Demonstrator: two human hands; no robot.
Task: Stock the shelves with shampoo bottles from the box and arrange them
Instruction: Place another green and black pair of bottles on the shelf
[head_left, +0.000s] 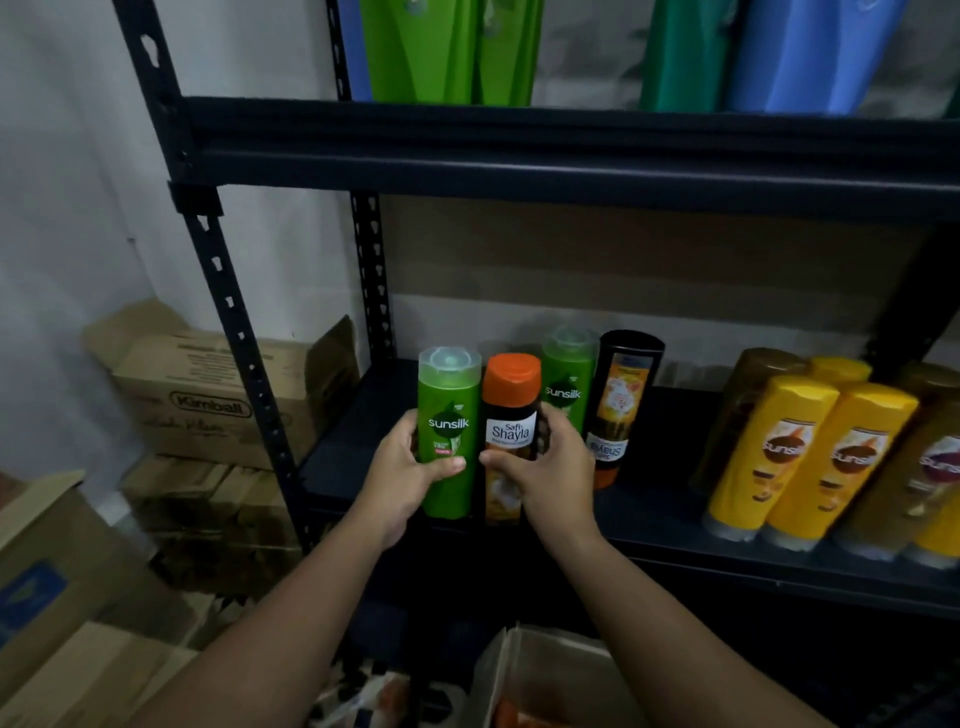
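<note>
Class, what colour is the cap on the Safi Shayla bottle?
Orange; the cap on the Safi Shayla bottle shows best in the head view.

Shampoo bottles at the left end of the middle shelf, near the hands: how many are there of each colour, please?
Green plastic Sunsilk bottles: 2
Orange-capped Safi Shayla bottle: 1
Black cylindrical bottle: 1
Total: 4

Dark metal shelf (675, 519) with upright green bottles (448, 431), orange-capped bottle (511, 410), black bottle (621, 400), yellow bottles (779, 457).
</note>
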